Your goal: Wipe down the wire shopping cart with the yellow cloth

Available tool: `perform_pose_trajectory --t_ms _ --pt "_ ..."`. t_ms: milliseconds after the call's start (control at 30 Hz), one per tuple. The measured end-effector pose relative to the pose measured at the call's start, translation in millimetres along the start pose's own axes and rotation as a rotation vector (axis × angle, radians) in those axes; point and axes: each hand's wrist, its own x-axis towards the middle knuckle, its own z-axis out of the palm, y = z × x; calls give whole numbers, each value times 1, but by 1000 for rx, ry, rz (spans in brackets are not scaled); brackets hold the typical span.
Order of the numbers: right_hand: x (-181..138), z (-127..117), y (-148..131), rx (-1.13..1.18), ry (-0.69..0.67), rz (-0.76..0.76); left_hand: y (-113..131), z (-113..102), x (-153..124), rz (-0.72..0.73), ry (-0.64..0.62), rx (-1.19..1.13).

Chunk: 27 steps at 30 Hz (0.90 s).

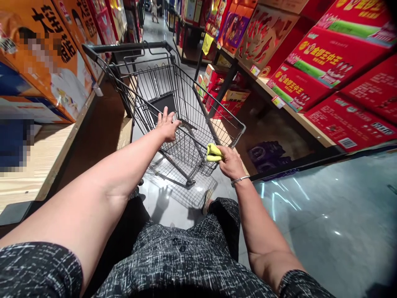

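A dark wire shopping cart (192,103) stands in front of me, turned at an angle, its handle (127,46) at the far end. My left hand (168,125) is stretched out with fingers spread, over the cart's near left rim; whether it touches the rim I cannot tell. In my right hand (231,162) is a folded yellow-green cloth (214,152), pinched between thumb and fingers. The cloth lies against the cart's near top rim. Inside the basket I see only wire mesh and a dark panel (162,106) near the handle end.
Shelves with red boxes (322,58) line the right side, above a wooden shelf edge (297,116). Large orange boxes (46,54) stand on the left shelf. Grey shiny floor (316,198) runs on the right. Far down the aisle is a person (154,10).
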Motion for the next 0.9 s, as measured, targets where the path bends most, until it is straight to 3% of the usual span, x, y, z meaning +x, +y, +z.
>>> perform_pose_trajectory --t_ms 167,300,400,533,733,833,900 --pt "-16 14 -25 -30 97 -11 28 2 -28 67 -13 39" --pt "-42 43 -32 -164 205 -71 60 7 -53 261 -62 23" --pt "-60 71 -26 -197 223 -75 68 8 -60 291 -54 -26" --pt "-80 115 -14 -203 134 -32 64 8 -56 278 -52 -94" --pt "-117 190 9 -162 -129 165 64 16 -50 259 -28 -166" --pt "-123 207 16 -105 -159 204 65 18 -49 253 -19 -178" --pt "-122 202 18 -79 -126 180 65 17 -50 249 -25 -170"
